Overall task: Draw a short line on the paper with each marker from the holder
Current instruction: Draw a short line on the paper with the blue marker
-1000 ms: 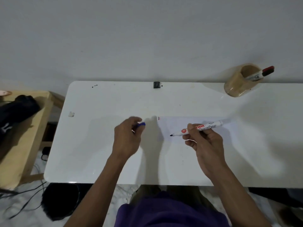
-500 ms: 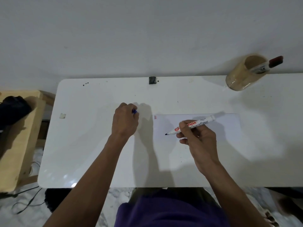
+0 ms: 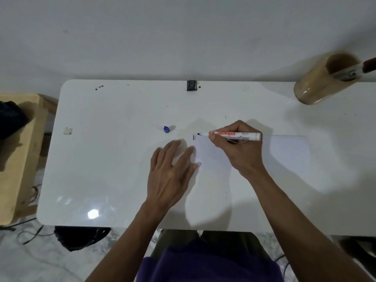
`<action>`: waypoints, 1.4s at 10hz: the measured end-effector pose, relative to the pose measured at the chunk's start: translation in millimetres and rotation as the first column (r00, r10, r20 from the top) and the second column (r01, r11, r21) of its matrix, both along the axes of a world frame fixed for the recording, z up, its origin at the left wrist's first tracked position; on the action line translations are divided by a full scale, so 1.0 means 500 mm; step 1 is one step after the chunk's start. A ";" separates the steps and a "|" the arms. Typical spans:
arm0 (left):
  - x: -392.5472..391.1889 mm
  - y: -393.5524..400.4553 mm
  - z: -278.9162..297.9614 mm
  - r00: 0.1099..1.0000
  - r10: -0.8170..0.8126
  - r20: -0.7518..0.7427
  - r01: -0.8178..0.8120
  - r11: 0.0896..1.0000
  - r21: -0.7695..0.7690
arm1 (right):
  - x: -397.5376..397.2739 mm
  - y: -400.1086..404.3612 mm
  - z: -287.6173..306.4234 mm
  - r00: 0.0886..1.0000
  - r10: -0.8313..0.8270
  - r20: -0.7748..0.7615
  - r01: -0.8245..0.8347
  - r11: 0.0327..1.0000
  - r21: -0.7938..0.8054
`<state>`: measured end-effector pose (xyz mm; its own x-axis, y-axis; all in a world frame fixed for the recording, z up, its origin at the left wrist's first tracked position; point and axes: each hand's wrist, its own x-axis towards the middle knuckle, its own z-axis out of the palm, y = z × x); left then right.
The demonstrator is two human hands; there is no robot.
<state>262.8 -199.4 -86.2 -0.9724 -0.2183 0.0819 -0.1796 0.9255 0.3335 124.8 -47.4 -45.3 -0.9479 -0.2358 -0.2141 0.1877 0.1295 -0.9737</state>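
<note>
A white sheet of paper [image 3: 284, 153] lies on the white table [image 3: 114, 159]. My right hand [image 3: 238, 149] grips an uncapped white marker [image 3: 240, 136], its tip at the paper's top left corner beside two short lines [image 3: 194, 137]. My left hand [image 3: 173, 171] lies flat with fingers spread, its fingertips on the paper's left edge. The marker's blue cap [image 3: 166, 129] stands on the table, left of the paper. A tan cylindrical holder [image 3: 317, 84] at the back right holds a red-capped marker [image 3: 364, 68].
A small black clip [image 3: 191, 85] sits at the table's far edge. A scrap of white paper [image 3: 67, 130] lies at the left. A wooden stand [image 3: 18, 151] with a dark object [image 3: 10, 119] stands left of the table. Cables lie on the floor.
My left hand set the blue cap down on the table and moved right to rest flat on the paper's edge. My right hand brought the marker tip to the paper's top left corner.
</note>
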 end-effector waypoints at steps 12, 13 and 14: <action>0.002 0.009 -0.028 0.992 0.042 -0.122 -0.050 0.997 -0.056 | -0.008 -0.002 -0.052 0.993 0.107 -0.056 -0.093 0.974 0.206; 0.003 0.009 -0.029 0.993 0.039 -0.111 -0.046 0.997 -0.056 | -0.008 -0.001 -0.052 0.993 0.107 -0.050 -0.095 0.976 0.197; 0.004 0.010 -0.029 0.993 0.035 -0.113 -0.042 0.998 -0.053 | -0.008 -0.001 -0.049 0.994 0.104 -0.042 -0.095 0.978 0.184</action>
